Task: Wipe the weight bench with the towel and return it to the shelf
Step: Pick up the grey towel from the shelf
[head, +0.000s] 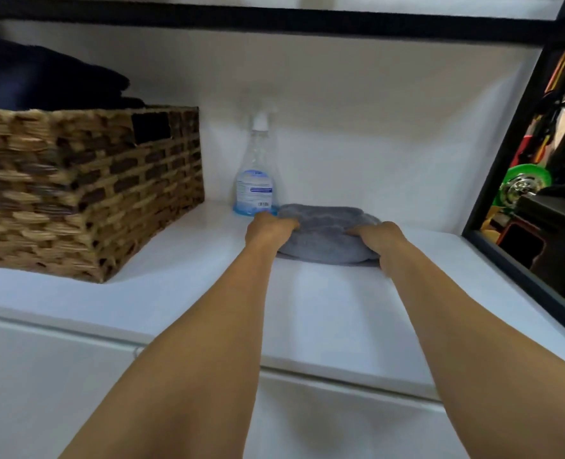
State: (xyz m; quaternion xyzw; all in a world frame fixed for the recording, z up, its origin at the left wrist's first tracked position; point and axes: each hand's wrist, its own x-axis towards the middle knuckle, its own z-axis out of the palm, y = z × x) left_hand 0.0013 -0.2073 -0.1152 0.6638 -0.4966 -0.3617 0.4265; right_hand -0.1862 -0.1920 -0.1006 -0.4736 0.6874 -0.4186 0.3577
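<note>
A folded grey towel (324, 238) lies on the white shelf (324, 309), toward the back wall. My left hand (269, 231) grips its left end, fingers curled over the top edge. Over at the towel's right end, my right hand (378, 238) holds it with fingers curled onto the top. Both arms reach straight forward over the shelf. The weight bench is not in view.
A clear spray bottle (257, 175) stands just behind the towel's left end. A wicker basket (85, 190) with dark folded cloth (42, 79) fills the shelf's left side. A black frame post (506, 144) bounds the right, with gym gear (526, 185) beyond it.
</note>
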